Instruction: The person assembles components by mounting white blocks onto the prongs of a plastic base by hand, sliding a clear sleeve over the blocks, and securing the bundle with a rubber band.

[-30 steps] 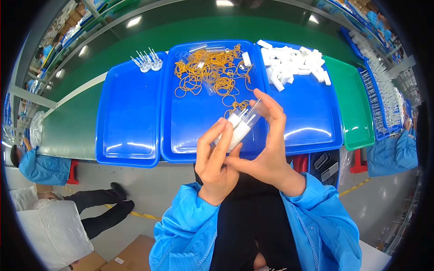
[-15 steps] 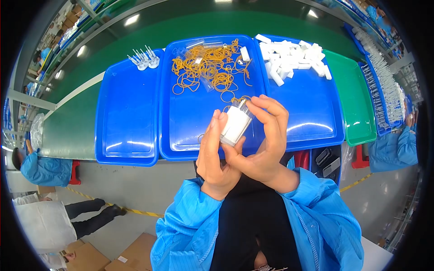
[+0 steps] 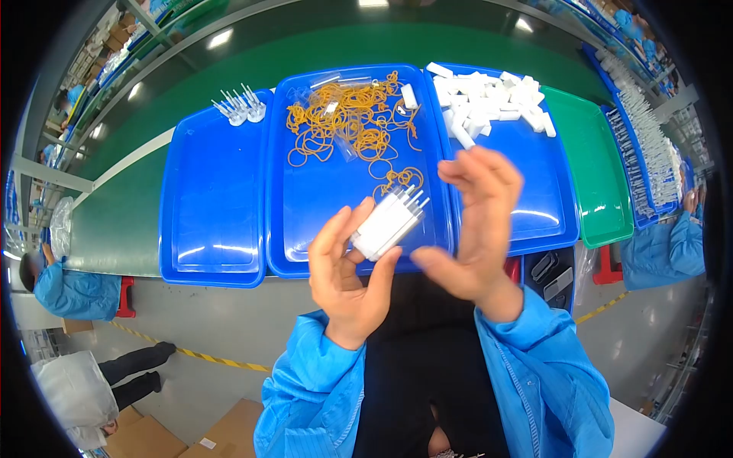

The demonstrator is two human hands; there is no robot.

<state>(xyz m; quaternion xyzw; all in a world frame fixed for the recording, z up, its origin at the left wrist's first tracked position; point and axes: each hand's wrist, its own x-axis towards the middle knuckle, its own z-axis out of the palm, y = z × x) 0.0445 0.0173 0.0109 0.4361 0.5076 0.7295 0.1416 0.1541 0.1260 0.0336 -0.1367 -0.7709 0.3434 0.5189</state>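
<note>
My left hand (image 3: 347, 278) is closed around a white bundle (image 3: 388, 225) with clear sides. Several thin pale rods stick out of the bundle's upper right end; its exact kind I cannot make out. It is tilted, above the middle blue tray (image 3: 305, 217). My right hand (image 3: 485, 225) is slightly blurred, apart from the bundle, with thumb and fingers spread and nothing visible in them. Tan rubber bands (image 3: 336, 111) lie tangled with clear pieces at the back of the middle tray, and a few looser bands (image 3: 401, 179) lie just behind the bundle.
White blocks (image 3: 489, 99) pile up at the back of the right blue tray (image 3: 527, 191). White thin-stemmed parts (image 3: 238, 111) stand in the left blue tray's (image 3: 214, 198) back corner. A green tray (image 3: 592, 168) is at the right, beside a rack of thin parts (image 3: 649, 145). Co-workers sit at both sides.
My right hand has let go of the bundle and moved right, its fingers opening. My left hand keeps the bundle, now slightly lower and further left, its rods more visible.
</note>
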